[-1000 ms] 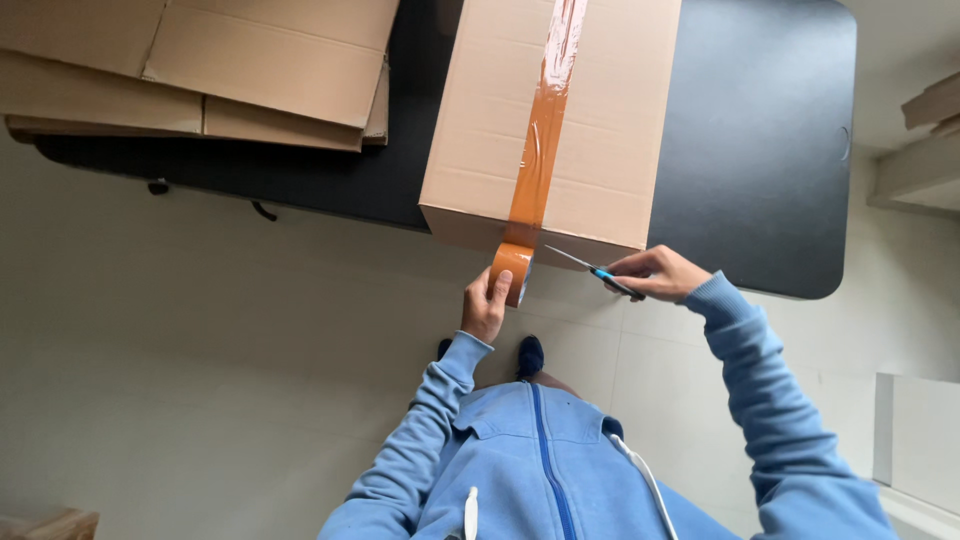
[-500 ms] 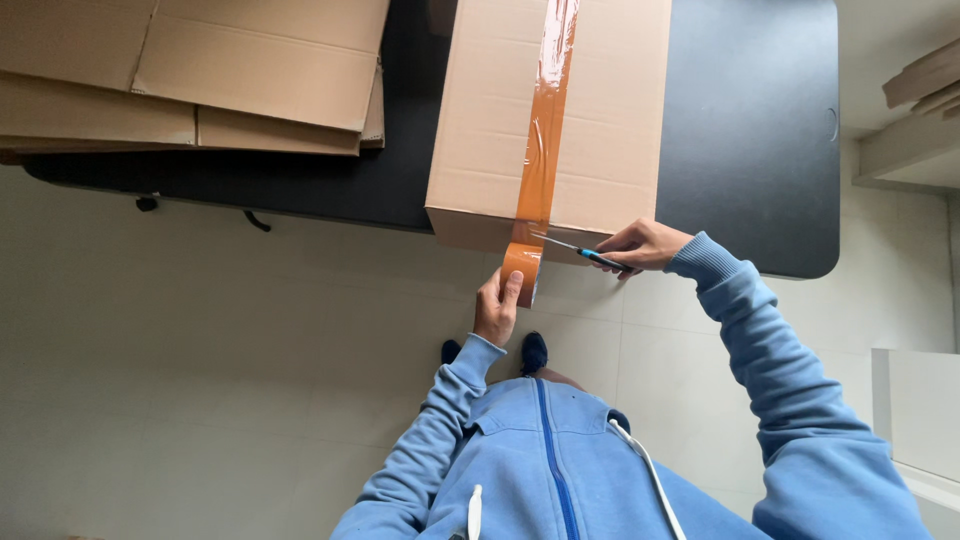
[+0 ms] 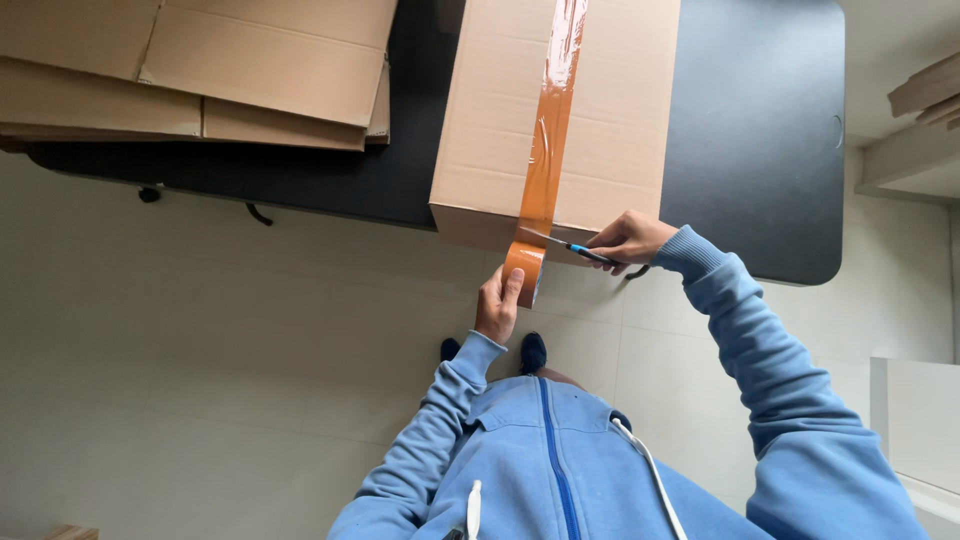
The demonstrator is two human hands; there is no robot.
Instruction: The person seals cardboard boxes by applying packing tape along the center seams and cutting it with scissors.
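A closed cardboard box (image 3: 500,120) lies on a black table (image 3: 760,130), its near end over the table's edge. A strip of brown tape (image 3: 552,120) runs down the box's middle seam and over the near end. My left hand (image 3: 497,305) grips the tape roll (image 3: 524,268) just below the box's edge, pulling the strip taut. My right hand (image 3: 630,240) holds scissors (image 3: 562,243) with blue handles. Their blades touch the tape at the box's lower edge, coming in from the right.
Flattened cardboard sheets (image 3: 200,70) are stacked on the table's left part. More cardboard (image 3: 925,95) and a white shelf edge stand at the far right. A white box (image 3: 915,430) sits low on the right. Pale tiled floor lies below, with my feet by the table.
The scissors have moved left until the blades reach the tape. My left hand has kept the roll pulled down below the box edge.
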